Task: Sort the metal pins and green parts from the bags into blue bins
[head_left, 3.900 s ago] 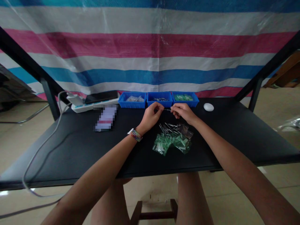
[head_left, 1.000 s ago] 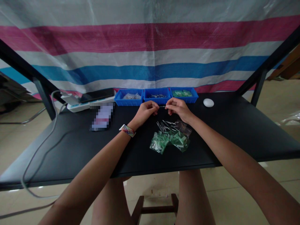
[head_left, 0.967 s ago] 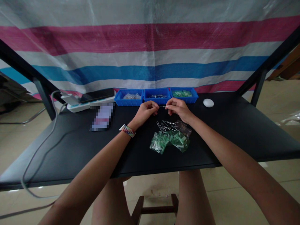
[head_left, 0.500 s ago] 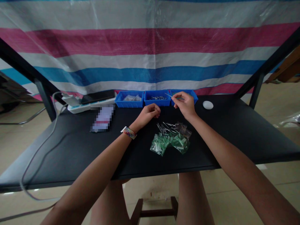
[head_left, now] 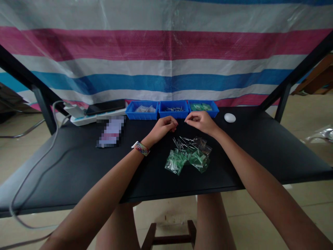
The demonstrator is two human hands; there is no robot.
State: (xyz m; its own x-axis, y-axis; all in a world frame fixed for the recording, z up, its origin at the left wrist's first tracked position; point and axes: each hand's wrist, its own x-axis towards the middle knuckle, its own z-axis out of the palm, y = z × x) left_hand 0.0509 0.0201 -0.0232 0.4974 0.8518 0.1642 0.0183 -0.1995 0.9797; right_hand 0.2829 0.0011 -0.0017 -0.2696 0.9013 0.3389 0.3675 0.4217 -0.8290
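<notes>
My left hand (head_left: 164,126) rests over the black table with its fingers curled closed. Anything inside it is too small or hidden to make out. Just to its right, my right hand (head_left: 201,122) is closed in a pinch, its fingertips facing the left hand across a small gap. No rod shows clearly at those fingertips. Below both hands lies a loose pile of thin metal rods (head_left: 179,143), beside small clear bags (head_left: 205,147) and green-tinted bags (head_left: 186,159) of small parts. Behind the hands stands a blue bin (head_left: 173,114) holding similar thin metal rods.
A left blue bin (head_left: 142,116) holds clear bags; a right blue bin (head_left: 215,113) holds green pieces. A white oval object (head_left: 230,118) sits at right. Toward the left are a power strip (head_left: 83,120), a dark phone (head_left: 105,107), a blurred-out device (head_left: 111,132) and a cable (head_left: 33,166).
My right hand has come down and left from the right bin toward my left hand. The thin metal rod seen in its pinch before is no longer visible. My left hand stays curled.
</notes>
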